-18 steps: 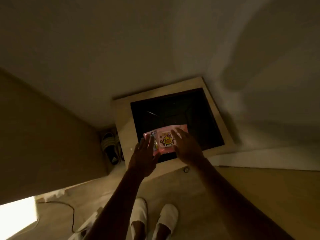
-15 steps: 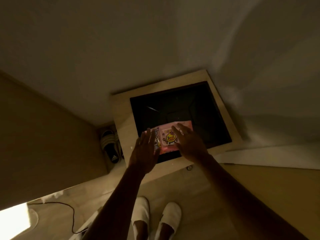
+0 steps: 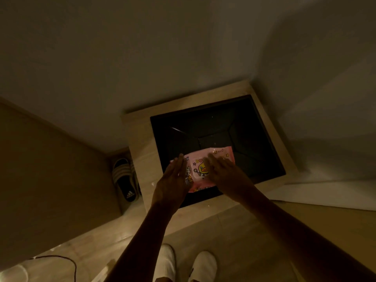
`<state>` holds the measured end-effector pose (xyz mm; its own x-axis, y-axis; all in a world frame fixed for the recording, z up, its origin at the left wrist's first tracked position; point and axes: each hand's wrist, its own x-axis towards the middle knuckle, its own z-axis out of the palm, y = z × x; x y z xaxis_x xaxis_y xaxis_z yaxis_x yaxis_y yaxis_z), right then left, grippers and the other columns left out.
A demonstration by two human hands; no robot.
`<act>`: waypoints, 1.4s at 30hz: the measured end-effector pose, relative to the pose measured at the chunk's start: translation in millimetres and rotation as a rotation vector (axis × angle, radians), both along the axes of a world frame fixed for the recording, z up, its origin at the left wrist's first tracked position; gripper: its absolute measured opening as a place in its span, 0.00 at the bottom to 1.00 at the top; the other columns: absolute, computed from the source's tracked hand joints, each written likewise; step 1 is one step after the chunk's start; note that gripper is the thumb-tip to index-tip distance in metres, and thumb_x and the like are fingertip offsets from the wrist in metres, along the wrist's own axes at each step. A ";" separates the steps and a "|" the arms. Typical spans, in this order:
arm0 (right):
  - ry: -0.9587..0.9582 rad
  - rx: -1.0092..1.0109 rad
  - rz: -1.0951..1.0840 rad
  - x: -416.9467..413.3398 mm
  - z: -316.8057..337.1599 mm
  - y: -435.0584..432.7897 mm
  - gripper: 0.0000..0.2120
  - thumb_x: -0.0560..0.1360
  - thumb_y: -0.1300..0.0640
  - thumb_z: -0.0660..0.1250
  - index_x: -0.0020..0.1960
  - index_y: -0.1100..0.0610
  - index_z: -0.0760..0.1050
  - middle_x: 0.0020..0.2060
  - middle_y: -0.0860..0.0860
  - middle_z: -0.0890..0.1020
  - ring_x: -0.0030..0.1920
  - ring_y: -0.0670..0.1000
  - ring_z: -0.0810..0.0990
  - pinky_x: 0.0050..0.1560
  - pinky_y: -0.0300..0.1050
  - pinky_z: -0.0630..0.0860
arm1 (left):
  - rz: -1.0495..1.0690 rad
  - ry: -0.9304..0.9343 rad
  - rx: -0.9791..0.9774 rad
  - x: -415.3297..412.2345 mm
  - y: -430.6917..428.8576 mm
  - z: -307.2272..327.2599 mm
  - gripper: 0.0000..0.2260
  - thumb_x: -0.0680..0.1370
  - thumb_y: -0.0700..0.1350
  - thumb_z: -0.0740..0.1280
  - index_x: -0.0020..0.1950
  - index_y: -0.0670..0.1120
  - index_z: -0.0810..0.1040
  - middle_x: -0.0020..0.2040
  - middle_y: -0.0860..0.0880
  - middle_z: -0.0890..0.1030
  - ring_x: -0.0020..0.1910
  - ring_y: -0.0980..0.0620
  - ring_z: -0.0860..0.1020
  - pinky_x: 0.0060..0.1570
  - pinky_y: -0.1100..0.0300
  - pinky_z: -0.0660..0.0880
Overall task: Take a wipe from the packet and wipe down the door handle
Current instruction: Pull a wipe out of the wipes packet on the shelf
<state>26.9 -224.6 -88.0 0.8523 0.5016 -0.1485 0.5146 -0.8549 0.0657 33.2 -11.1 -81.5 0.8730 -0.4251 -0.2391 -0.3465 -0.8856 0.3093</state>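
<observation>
A pink wipe packet (image 3: 203,169) with a yellow duck print lies on the black top of a low wooden-framed table (image 3: 138,151). My left hand (image 3: 175,180) rests on the packet's left end with its fingers straight and together. My right hand (image 3: 225,174) lies flat across the packet's right half, fingers reaching toward its top edge. Neither hand has lifted the packet. No door handle shows in the head view.
A black slide sandal (image 3: 125,180) stands on the floor left of the table against a tan wall (image 3: 50,180). A black cable (image 3: 67,261) runs across the wooden floor at lower left. My white slippers (image 3: 185,263) are at the bottom edge.
Both hands have slid further onto the packet, the left now covering its left end. The view has shifted slightly, so the table sits a little more to the right.
</observation>
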 end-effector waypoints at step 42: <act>0.124 0.536 -0.397 8.6 2.7 20.0 0.15 0.75 0.47 0.67 0.59 0.52 0.78 0.58 0.54 0.76 0.59 0.54 0.73 0.57 0.47 0.72 | 0.018 0.079 -0.251 30.2 -2.2 15.6 0.21 0.71 0.55 0.72 0.61 0.49 0.74 0.61 0.51 0.75 0.60 0.53 0.74 0.53 0.64 0.73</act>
